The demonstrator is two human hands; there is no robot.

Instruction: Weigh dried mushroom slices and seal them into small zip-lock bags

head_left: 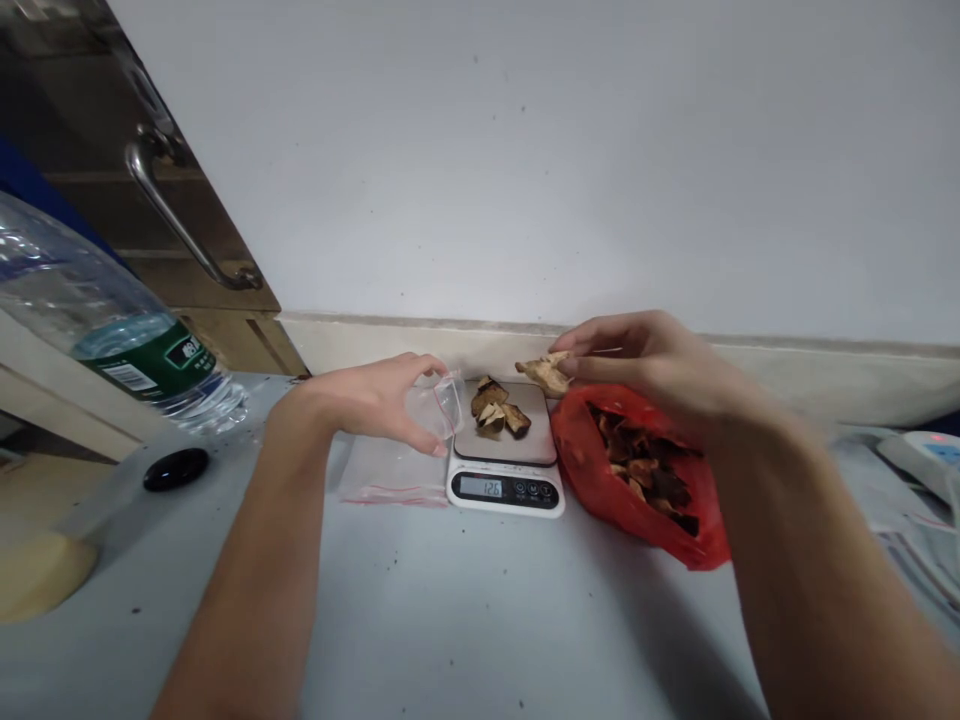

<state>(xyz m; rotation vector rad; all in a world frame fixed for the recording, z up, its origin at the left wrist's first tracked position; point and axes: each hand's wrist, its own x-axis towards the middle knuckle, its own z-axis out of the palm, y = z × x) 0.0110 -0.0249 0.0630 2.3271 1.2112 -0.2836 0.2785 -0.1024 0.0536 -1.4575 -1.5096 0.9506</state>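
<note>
Between the thumb and fingers of my right hand [637,355] is a pale brown dried slice [545,373], perhaps dried mushroom, held just above the right back edge of a white digital kitchen scale [506,490]. Several similar dried slices [499,410] lie on the scale's plate, and its display reads about 126. My left hand [382,400] curves around a small clear zip bag [439,408] at the plate's left side, the bag's mouth facing the scale. Right of the scale, below my right hand, a red plastic bag [592,470] stands open with many darker dried pieces inside.
More clear zip bags [394,480] lie flat left of the scale. A large water bottle [142,340] with a green label and a black oval object [176,468] are at the left. A white wall [562,170] rises behind the table; a white device [922,460] sits far right.
</note>
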